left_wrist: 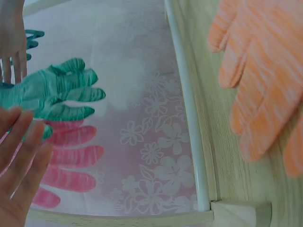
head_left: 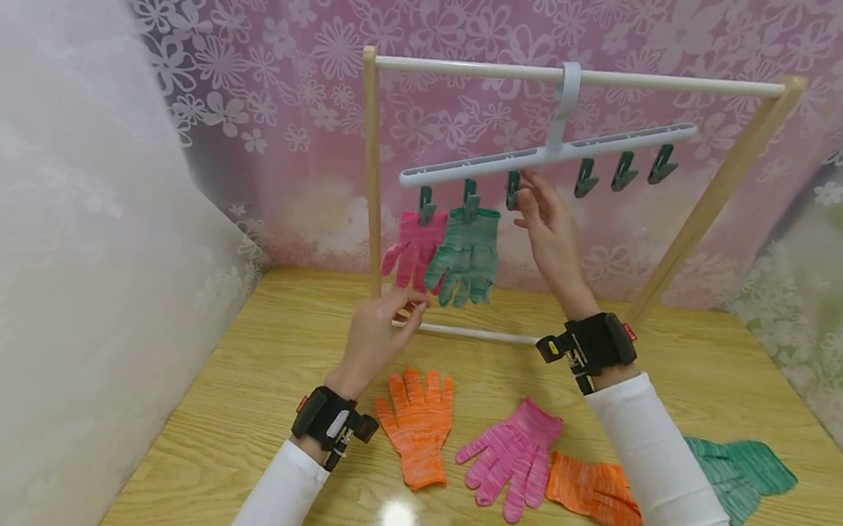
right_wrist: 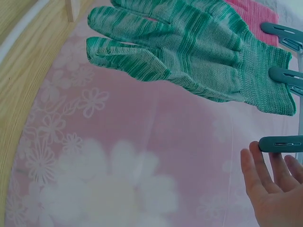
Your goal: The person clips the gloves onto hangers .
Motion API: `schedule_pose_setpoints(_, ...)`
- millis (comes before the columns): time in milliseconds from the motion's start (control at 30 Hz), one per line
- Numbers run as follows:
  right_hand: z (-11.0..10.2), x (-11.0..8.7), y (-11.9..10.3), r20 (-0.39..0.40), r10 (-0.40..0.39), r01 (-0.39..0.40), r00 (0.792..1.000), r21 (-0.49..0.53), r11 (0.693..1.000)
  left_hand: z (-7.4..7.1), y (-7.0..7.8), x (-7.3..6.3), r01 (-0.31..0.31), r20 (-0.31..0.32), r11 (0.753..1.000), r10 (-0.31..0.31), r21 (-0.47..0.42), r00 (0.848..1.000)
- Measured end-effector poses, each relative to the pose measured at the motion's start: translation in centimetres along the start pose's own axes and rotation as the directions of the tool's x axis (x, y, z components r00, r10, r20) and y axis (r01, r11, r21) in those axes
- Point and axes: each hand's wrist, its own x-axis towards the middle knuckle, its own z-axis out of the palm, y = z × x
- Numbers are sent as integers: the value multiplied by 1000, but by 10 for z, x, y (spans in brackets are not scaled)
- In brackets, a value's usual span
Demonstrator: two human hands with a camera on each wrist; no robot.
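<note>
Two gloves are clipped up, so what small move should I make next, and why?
I'd probably lower your left hand to the left orange glove: it's the nearest one on the table, that hand seems to hold nothing, and your right hand is already by a clip with no glove in it.

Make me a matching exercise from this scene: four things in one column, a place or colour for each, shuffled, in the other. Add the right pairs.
Column one
1. Hanger
2. Right hand
3. Leftmost hanging glove
4. Leftmost glove on the table

Column two
A. Beside a clip that holds no glove
B. Orange
C. Hooked over the rack's top bar
D. Pink

Right pairs: 1-C, 2-A, 3-D, 4-B
</note>
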Motion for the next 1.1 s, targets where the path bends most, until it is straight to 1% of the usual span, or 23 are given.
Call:
schedule_pose_setpoints(100,1,2,-2,-5,19,-19,1000,-22,1000,-2,3,-5,-54,94,998,57,-33,994)
schedule_pose_setpoints(200,3,3,-3,-17,29,-30,999,-25,999,-6,8,-10,-102,166,994,107,-43,980)
schedule_pose_setpoints(300,3,3,-3,-32,25,-26,999,-30,999,-11,12,-15,-138,233,990,141,-30,962)
schedule_pose_setpoints(367,3,3,-4,-40,18,-20,999,-41,999,-14,15,-21,-153,285,988,150,-14,947)
schedule_pose_setpoints(400,2,4,-4,-43,14,-16,999,-46,999,-15,16,-24,-160,315,987,155,-9,937)
schedule_pose_setpoints(500,3,4,-4,-45,8,-11,999,-54,998,-18,21,-33,-177,417,984,158,7,895)
schedule_pose_setpoints(633,4,3,-5,-47,8,-10,999,-41,999,-22,29,-47,-174,548,985,136,16,825)
schedule_pose_setpoints(767,4,2,-5,-48,8,-9,999,-20,1000,-23,35,-61,-115,660,993,89,-4,746)
schedule_pose_setpoints(833,4,2,-4,-47,10,-11,999,-20,1000,-24,38,-68,-91,701,996,70,-7,710)
schedule_pose_setpoints(867,4,1,-4,-46,10,-11,999,-21,1000,-24,39,-71,-81,716,997,63,-9,695)
schedule_pose_setpoints(933,4,1,-4,-45,9,-10,999,-25,1000,-24,41,-77,-74,736,997,56,-7,675)
schedule_pose_setpoints(967,4,1,-4,-45,7,-8,999,-25,1000,-25,42,-79,-74,742,997,52,-3,668)
schedule_pose_setpoints(1100,4,0,-3,-44,2,-2,999,-14,1000,-24,44,-89,-45,769,999,32,-4,638)
